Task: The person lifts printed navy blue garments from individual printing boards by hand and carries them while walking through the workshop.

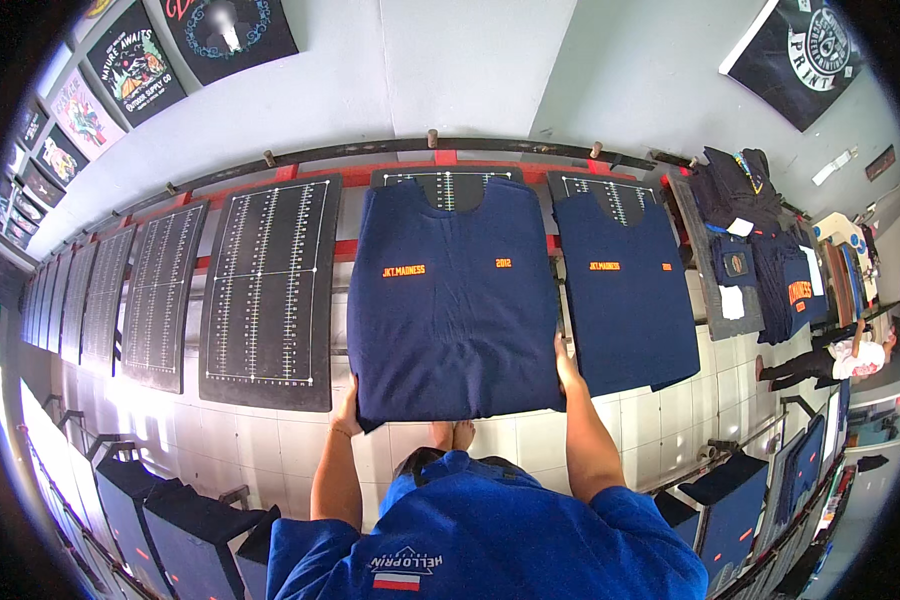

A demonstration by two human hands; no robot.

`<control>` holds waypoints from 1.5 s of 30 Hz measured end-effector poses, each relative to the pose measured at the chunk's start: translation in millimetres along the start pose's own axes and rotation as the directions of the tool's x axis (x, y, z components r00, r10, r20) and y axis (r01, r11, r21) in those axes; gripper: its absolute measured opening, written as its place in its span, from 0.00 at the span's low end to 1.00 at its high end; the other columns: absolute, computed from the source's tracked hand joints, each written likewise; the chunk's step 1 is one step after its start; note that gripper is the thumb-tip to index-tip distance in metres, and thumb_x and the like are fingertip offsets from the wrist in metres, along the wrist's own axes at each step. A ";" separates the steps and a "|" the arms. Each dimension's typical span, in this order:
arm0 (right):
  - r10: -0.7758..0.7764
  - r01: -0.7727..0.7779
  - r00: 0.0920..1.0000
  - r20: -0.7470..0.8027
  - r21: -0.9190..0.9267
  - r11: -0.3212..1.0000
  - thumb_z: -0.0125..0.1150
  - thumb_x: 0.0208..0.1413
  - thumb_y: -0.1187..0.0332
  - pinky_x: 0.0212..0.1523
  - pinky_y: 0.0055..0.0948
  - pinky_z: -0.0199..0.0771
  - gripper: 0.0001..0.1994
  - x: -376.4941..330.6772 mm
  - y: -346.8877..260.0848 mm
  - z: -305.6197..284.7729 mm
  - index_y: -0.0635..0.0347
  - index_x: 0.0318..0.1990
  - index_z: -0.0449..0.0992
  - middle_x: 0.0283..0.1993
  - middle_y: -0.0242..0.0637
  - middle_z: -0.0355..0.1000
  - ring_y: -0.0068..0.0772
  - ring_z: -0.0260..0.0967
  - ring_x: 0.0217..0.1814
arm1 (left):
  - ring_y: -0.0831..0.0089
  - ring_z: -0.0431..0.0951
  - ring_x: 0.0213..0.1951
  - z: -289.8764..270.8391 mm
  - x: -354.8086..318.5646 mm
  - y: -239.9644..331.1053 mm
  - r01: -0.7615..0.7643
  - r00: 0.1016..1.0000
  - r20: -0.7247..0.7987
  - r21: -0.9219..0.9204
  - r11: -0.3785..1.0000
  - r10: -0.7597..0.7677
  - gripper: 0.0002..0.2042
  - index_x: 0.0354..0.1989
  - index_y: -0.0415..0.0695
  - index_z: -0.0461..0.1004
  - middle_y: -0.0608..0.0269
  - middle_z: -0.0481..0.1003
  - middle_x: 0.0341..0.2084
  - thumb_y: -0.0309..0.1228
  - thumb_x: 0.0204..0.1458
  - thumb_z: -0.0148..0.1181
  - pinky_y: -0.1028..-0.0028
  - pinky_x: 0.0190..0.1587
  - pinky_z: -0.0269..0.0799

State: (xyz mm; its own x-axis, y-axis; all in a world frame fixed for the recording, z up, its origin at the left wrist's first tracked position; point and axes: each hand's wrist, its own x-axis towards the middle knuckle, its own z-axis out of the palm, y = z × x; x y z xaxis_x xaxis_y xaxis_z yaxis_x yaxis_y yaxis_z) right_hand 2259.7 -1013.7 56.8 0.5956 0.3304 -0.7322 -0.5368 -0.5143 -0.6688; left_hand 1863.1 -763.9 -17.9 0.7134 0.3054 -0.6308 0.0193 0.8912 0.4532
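A navy shirt piece [455, 330] with a scooped neckline and small orange prints lies over a black board [450, 185] marked with white grid lines, whose top end shows in the neckline. My left hand [346, 410] grips the piece's lower left edge. At the lower right edge, my right hand [567, 366] holds the other side. The fingers of both hands are partly hidden behind the fabric. To the right, a second navy shirt piece [630, 300] with like orange prints covers the neighbouring board, apart from my hands.
Bare gridded boards [270, 290] run in a row to the left on a red and black frame [360, 152]. Dark folded garments [745, 200] lie on the board at far right. Behind me, another row bears navy pieces [195, 530]. A person [855, 358] is at the far right.
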 end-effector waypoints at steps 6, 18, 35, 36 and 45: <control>-0.020 -0.324 0.854 0.520 0.563 0.760 0.44 0.58 0.39 0.64 0.43 0.58 0.37 31.2 120.7 -21.6 0.61 0.64 0.60 0.64 0.48 0.60 0.45 0.59 0.65 | 0.57 0.71 0.55 -57.8 -48.9 -40.9 0.226 0.972 -0.073 0.018 0.974 -0.224 0.37 0.60 0.33 0.60 0.48 0.69 0.54 0.47 0.49 0.63 0.57 0.59 0.65; -0.300 0.339 0.939 -0.170 0.296 0.893 0.68 0.47 0.55 0.64 0.40 0.57 0.52 -95.9 -38.1 -103.7 0.78 0.66 0.37 0.67 0.57 0.51 0.45 0.56 0.66 | 0.69 0.73 0.48 138.5 -128.6 132.9 -0.626 0.699 -0.055 0.436 0.647 0.713 0.24 0.54 0.33 0.66 0.55 0.72 0.47 0.33 0.48 0.58 0.69 0.54 0.66; -0.953 0.984 0.007 -0.304 0.173 -0.048 0.44 0.61 0.72 0.58 0.30 0.65 0.16 -223.9 -356.3 -405.9 0.62 0.55 0.70 0.55 0.39 0.69 0.31 0.67 0.56 | 0.73 0.79 0.34 578.8 -163.9 191.8 -0.950 0.257 0.188 0.232 0.211 0.948 0.20 0.43 0.33 0.74 0.55 0.77 0.36 0.41 0.58 0.54 0.76 0.39 0.75; -0.927 0.985 0.148 -0.346 0.140 0.105 0.45 0.62 0.69 0.55 0.28 0.67 0.16 -204.2 -364.0 -423.7 0.62 0.54 0.71 0.53 0.39 0.70 0.30 0.68 0.53 | 0.73 0.79 0.33 586.3 -138.7 183.2 -0.922 0.334 0.180 0.266 0.282 0.925 0.20 0.43 0.32 0.74 0.54 0.78 0.36 0.41 0.58 0.54 0.76 0.39 0.75; -0.865 0.783 0.482 -0.143 0.513 0.351 0.62 0.52 0.63 0.51 0.28 0.70 0.14 -126.8 -394.5 -518.9 0.63 0.42 0.77 0.44 0.37 0.75 0.29 0.73 0.45 | 0.68 0.79 0.34 665.4 -1.9 130.1 -0.864 0.504 0.258 0.142 0.483 0.825 0.15 0.42 0.33 0.73 0.54 0.78 0.36 0.35 0.57 0.56 0.72 0.39 0.76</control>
State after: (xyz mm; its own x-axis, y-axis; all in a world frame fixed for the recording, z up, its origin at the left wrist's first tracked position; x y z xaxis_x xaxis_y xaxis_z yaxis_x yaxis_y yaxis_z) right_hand 2706.1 -1263.3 480.4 0.8367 0.4903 0.2441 -0.0285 0.4841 -0.8746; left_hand 2330.4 -871.7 461.4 0.5556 0.8022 0.2184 -0.5077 0.1194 0.8532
